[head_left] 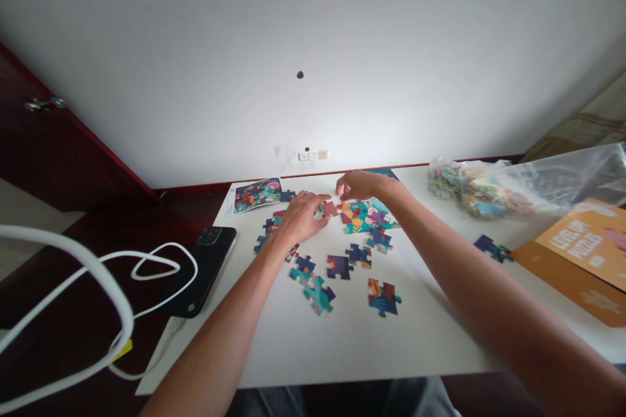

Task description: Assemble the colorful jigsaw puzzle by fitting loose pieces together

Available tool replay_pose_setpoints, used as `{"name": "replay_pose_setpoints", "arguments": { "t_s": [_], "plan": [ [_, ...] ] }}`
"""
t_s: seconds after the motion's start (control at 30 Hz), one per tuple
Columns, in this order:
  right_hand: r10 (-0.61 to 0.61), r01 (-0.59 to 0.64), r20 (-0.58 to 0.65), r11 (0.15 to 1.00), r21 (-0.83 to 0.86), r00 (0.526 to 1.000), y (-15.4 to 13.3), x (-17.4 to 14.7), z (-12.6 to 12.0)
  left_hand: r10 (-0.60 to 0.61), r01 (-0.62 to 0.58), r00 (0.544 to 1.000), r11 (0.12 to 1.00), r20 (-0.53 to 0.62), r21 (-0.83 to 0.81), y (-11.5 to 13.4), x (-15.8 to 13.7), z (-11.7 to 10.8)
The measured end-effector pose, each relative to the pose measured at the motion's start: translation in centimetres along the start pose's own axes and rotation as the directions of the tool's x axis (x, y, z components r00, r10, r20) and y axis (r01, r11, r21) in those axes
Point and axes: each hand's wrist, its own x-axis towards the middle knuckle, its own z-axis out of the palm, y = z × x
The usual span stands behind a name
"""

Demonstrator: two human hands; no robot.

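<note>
My left hand (304, 216) reaches over the middle of the white table, its thumb and fingers closed around a reddish-brown puzzle piece (329, 209). That piece lies against the left edge of a joined puzzle section (369, 215) with a rabbit and flowers on it. Above this section my right hand (359, 185) is curled, fingertips pointing down and left; whatever they may hold is hidden. Loose pieces lie nearer to me, among them a purple piece (339, 267), a teal piece (319, 295) and an orange and blue piece (384, 296). More pieces are partly covered by my left hand.
A printed picture sheet (257, 196) lies at the back left. A black phone (203, 270) with a white cable (122, 300) juts past the left edge. On the right are a clear plastic bag (489, 189) of pieces, an orange puzzle box (581, 260) and a dark piece (493, 248).
</note>
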Motion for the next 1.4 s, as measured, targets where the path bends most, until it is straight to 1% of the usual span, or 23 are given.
{"name": "replay_pose_setpoints", "arguments": {
  "t_s": [0.13,0.3,0.43,0.53,0.6,0.73,0.83,1.0,1.27,1.4],
  "plan": [
    [0.001,0.000,-0.023,0.999,0.042,1.000,0.4,0.2,0.0,-0.039,0.044,0.995,0.998,-0.088,0.048,0.5,0.1,-0.6],
    [-0.120,0.115,0.029,0.982,0.149,0.992,0.1,0.3,-0.2,-0.090,0.100,0.980,0.994,-0.179,0.050,0.8,0.2,-1.1],
    [-0.183,0.175,0.036,0.973,0.150,0.983,-0.5,0.2,-0.4,-0.099,0.112,0.974,0.992,-0.204,0.050,0.8,0.3,-1.1],
    [-0.180,0.174,0.029,0.974,0.143,0.983,-0.5,0.3,-0.3,-0.094,0.105,0.976,0.993,-0.195,0.048,0.7,0.3,-1.1],
    [-0.153,0.149,0.016,0.977,0.154,0.988,-0.3,0.4,-0.1,-0.092,0.103,0.979,0.993,-0.184,0.052,0.7,0.2,-1.0],
    [-0.032,0.035,-0.037,0.996,0.079,0.999,0.1,0.4,0.1,-0.104,0.115,0.982,0.991,-0.160,0.062,0.5,0.1,-0.8],
    [0.026,-0.026,-0.018,0.999,0.024,0.999,0.0,0.3,0.1,-0.113,0.123,0.986,0.989,-0.123,0.078,0.2,0.0,-0.6],
    [0.022,-0.022,0.000,1.000,0.020,1.000,-0.2,0.2,0.2,-0.118,0.128,0.990,0.984,-0.079,0.126,-0.4,-0.2,-0.1],
    [0.024,-0.024,0.018,1.000,-0.005,1.000,-0.3,0.4,0.4,-0.088,0.091,0.995,0.993,-0.041,0.077,-0.6,-0.3,0.0],
    [0.031,-0.031,0.015,1.000,0.004,0.999,-0.2,0.4,0.4,-0.081,0.085,0.995,0.993,-0.058,0.077,-0.5,-0.2,-0.1]
  ]
}}
